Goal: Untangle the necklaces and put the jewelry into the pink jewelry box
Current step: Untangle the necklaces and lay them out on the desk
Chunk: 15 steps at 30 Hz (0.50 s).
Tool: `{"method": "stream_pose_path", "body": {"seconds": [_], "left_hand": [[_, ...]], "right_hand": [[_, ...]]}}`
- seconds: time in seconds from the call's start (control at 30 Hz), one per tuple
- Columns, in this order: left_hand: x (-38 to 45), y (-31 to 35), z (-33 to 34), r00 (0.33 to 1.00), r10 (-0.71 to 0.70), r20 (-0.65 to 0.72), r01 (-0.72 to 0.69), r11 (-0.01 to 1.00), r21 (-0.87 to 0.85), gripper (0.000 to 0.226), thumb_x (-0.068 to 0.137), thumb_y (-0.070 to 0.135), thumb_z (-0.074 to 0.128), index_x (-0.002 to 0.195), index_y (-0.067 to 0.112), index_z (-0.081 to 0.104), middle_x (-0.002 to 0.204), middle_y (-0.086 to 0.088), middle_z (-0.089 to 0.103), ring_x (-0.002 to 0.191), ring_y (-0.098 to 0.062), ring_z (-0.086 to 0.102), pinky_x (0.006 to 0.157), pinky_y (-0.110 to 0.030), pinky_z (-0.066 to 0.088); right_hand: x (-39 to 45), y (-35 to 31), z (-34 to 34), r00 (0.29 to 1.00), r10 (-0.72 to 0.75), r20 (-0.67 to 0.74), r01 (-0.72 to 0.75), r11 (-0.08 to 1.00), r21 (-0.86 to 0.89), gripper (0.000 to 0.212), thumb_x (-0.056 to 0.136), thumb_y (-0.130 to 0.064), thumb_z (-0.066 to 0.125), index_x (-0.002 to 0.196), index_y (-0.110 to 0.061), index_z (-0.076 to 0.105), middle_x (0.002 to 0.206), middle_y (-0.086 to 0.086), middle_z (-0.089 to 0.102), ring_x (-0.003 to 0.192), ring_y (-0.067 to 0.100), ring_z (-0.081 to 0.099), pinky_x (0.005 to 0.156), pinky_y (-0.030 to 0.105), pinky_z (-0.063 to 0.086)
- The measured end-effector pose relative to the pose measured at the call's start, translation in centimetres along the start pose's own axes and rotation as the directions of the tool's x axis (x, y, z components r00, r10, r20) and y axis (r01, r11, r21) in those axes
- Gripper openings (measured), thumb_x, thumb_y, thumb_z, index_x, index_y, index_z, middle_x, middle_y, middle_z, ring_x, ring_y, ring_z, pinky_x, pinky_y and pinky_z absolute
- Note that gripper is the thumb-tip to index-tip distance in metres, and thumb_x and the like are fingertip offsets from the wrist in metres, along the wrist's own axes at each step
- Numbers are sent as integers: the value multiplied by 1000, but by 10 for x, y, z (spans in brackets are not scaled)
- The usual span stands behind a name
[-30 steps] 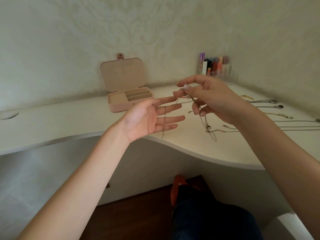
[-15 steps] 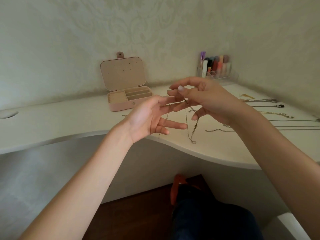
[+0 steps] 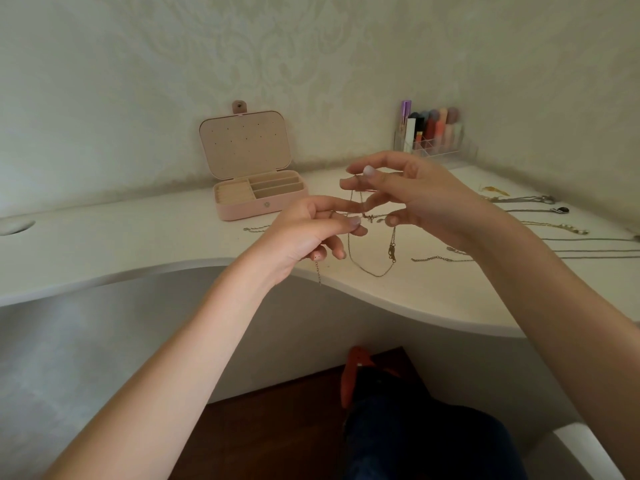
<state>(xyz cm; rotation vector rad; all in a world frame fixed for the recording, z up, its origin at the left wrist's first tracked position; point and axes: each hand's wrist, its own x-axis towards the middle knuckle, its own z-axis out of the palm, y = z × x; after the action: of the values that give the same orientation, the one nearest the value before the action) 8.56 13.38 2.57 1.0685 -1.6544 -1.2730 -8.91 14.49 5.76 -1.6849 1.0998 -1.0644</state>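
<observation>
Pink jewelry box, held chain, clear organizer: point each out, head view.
pink jewelry box (image 3: 242,211): head view, front wall of the base.
chain (image 3: 372,271): head view, bottom of the hanging loop.
clear organizer (image 3: 450,148): head view, front clear wall.

The chain (image 3: 372,268) looks like fine metal links, dull gold with little shine. More chains (image 3: 588,252) lie on the desk (image 3: 138,244), also metal, thin and greyish. The desk is smooth, matt and off-white (painted or laminated, cannot tell which). The box (image 3: 256,209) has a matt pink skin like faux leather, a cloth-like beige lining and a small shiny metal snap. The organiser (image 3: 438,147) is clear glossy plastic. The wall (image 3: 311,57) carries embossed, softly textured wallpaper. The floor (image 3: 277,427) looks like dark polished wood.
</observation>
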Motion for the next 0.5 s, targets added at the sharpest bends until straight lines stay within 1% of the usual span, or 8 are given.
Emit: {"method": "stream_pose_path", "body": {"seconds": [0.1, 0.2, 0.3, 0.4, 0.5], "left_hand": [[-1, -1, -5, 1000, 12, 10, -13, 997, 73, 22, 87, 11, 63, 108, 16, 67, 83, -1, 74, 42, -8, 50, 35, -15, 26], [-2, -1, -6, 999, 17, 34, -21, 993, 117, 20, 88, 10, 60, 103, 19, 70, 80, -1, 72, 42, -10, 49, 35, -15, 25], [-2, 0, -5, 999, 13, 50, -19, 993, 118, 23, 89, 8, 56, 102, 19, 71, 76, 0, 70, 40, -12, 47, 35, -16, 24], [-2, -1, -2, 1000, 2, 26, -5, 994, 113, 25, 87, 7, 53, 100, 17, 72, 68, 2, 62, 39, -11, 42, 36, -16, 24], [-2, -2, 1, 1000, 18, 11, -19, 993, 117, 21, 88, 10, 54, 93, 17, 73, 57, 5, 50, 37, -10, 32, 39, -18, 21]], "right_hand": [[-1, 3, -3, 999, 7, -43, -7, 1000, 5, 23, 95, -31, 52, 115, -24, 63, 105, -10, 71, 76, 2, 61, 62, 22, 45], [-2, 4, -5, 999, 8, -41, -8, 1000, 7, 23, 96, -30, 52, 115, -25, 63, 106, -10, 71, 75, 2, 60, 62, 22, 45], [-2, 3, -5, 1000, -2, -27, 3, 1000, 11, 23, 96, -28, 51, 117, -26, 62, 108, -11, 70, 76, 3, 59, 61, 21, 44], [-3, 2, -4, 1000, -17, -13, 17, 1000, -4, 23, 96, -26, 51, 116, -28, 62, 108, -12, 70, 75, 3, 59, 61, 22, 44], [-4, 1, -2, 1000, -27, 1, 27, 999, -29, 23, 96, -25, 51, 117, -28, 61, 108, -13, 70, 76, 3, 59, 63, 24, 43]]}}
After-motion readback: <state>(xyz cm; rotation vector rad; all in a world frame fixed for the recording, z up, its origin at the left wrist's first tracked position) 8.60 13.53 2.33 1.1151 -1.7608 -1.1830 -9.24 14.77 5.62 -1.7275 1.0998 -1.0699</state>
